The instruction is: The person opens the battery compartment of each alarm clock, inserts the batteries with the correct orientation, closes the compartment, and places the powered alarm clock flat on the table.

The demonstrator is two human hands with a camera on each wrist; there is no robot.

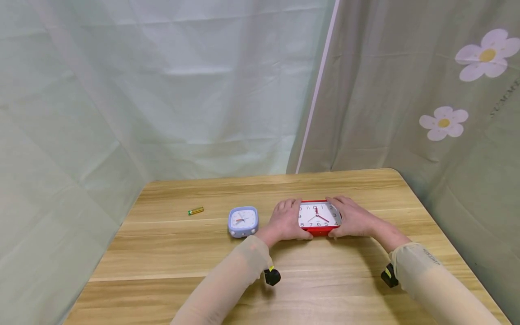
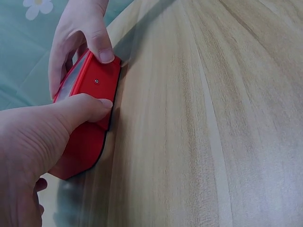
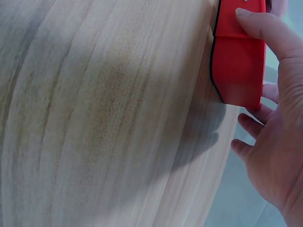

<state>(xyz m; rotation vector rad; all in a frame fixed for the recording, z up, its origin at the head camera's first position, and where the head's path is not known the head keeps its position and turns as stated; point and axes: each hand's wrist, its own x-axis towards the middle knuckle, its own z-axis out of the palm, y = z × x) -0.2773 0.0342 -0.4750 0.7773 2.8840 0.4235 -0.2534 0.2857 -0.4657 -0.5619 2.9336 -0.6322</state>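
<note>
A red clock [image 1: 318,216] with a white face lies face up on the wooden table, right of the middle in the head view. My left hand [image 1: 286,220] grips its left side, thumb on the near red wall and fingers round the far edge. On its right side my right hand [image 1: 352,217] grips it the same way. The left wrist view shows both thumbs pressed on the clock's red side wall [image 2: 97,82], near a small screw. In the right wrist view the right thumb lies on the red casing [image 3: 239,61], the other fingers behind it.
A small blue clock [image 1: 243,221] sits left of my left hand. Farther left lies a yellow-green battery [image 1: 196,211]. The wooden table [image 1: 162,262] ends at a back edge in front of a pale curtain [image 1: 211,90].
</note>
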